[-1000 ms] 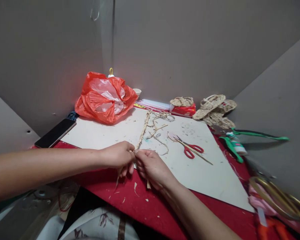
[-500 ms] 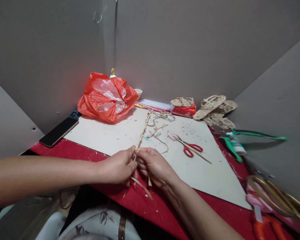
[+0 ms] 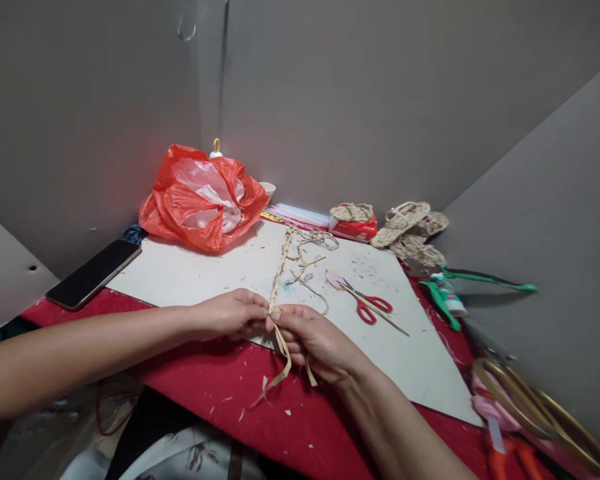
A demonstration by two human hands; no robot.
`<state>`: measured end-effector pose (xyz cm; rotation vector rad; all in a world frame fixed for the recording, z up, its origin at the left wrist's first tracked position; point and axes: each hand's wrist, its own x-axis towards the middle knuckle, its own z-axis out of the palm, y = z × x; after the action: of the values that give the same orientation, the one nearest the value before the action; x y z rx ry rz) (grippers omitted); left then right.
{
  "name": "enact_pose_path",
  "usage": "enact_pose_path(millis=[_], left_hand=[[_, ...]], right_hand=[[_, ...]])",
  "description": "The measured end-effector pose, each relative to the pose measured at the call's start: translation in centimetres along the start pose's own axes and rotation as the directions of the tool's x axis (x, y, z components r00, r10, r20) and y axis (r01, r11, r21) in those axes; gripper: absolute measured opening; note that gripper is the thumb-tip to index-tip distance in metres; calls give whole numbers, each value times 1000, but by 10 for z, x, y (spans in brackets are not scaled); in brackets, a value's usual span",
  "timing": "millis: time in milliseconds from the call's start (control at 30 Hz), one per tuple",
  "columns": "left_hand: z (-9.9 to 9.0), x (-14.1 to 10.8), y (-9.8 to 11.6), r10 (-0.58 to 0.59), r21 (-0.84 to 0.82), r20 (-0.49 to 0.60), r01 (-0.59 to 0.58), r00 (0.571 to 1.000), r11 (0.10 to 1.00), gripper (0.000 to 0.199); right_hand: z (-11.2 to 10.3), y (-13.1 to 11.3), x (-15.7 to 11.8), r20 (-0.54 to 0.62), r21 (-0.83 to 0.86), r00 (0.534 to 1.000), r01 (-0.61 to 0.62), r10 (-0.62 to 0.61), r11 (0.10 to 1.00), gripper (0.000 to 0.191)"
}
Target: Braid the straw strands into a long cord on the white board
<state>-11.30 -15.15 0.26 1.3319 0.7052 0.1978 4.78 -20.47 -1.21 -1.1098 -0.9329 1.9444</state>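
A straw braid (image 3: pixel 280 270) runs away from me over the white board (image 3: pixel 205 273), its near end pinched between my two hands. The fingertips of my left hand (image 3: pixel 235 312) close on the braid from the left. From the right, my right hand (image 3: pixel 313 337) grips the same end with thumb and fingers. Loose flat straw strands (image 3: pixel 283 357) hang from the pinch toward the red cloth. Thin straw cords (image 3: pixel 310 257) lie tangled beside the braid's far part. Exactly how the strands cross under my fingers is hidden.
Red-handled scissors (image 3: pixel 367 303) lie right of the braid. Behind are a red plastic bag (image 3: pixel 205 200) and woven straw sandals (image 3: pixel 410 230). A phone (image 3: pixel 95 273) lies left. Green-handled pliers (image 3: pixel 443 307), a small bottle (image 3: pixel 450 297) and large gold-handled scissors (image 3: pixel 520 400) lie right. Grey walls enclose the table.
My left hand has shifted to a flatter grip at the braid's end. The loose strands now hang longer below my fingers. The whole view has shifted slightly.
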Motion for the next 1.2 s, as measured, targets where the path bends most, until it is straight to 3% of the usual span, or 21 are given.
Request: enact_pose_path(millis=[100,200,300,367,467,567,767,967,1067,1200], left_hand=[[-4,-2,-1,128,219,-21,-120,992,968,20],[-10,0,-1,175,343,36,-177,984,923,24],[-13,4,-3,148,272,87,-166,985,948,23],[-14,7,-4,78,178,86,-92,993,980,20],[-14,9,-4,-47,46,73,44,996,998,16],[-13,9,-3,-69,-23,79,71,994,997,18],[-4,10,0,-97,29,-1,97,995,995,22],[1,13,-7,32,141,-47,-25,998,990,30],[4,13,-8,80,180,-52,-69,995,981,29],[7,12,-9,116,155,-82,-103,990,983,22]], right_hand=[[-2,-1,-2,-5,-81,999,-32,31,996,25],[-4,-3,-4,-67,-255,998,-27,10,967,27],[-4,-5,-5,-121,-490,992,-26,-38,871,28],[-4,-8,-7,-109,-614,991,-10,-72,789,28],[-2,-11,-9,-100,-712,989,5,-108,702,28],[1,-13,-11,-95,-766,983,30,-159,642,28],[3,-9,-14,-84,-900,955,49,-283,432,26],[2,-10,-25,-151,-963,944,-73,-293,261,28],[3,-13,-28,-173,-963,933,-93,-316,253,27],[8,-11,-27,-127,-923,935,11,-331,385,29]])
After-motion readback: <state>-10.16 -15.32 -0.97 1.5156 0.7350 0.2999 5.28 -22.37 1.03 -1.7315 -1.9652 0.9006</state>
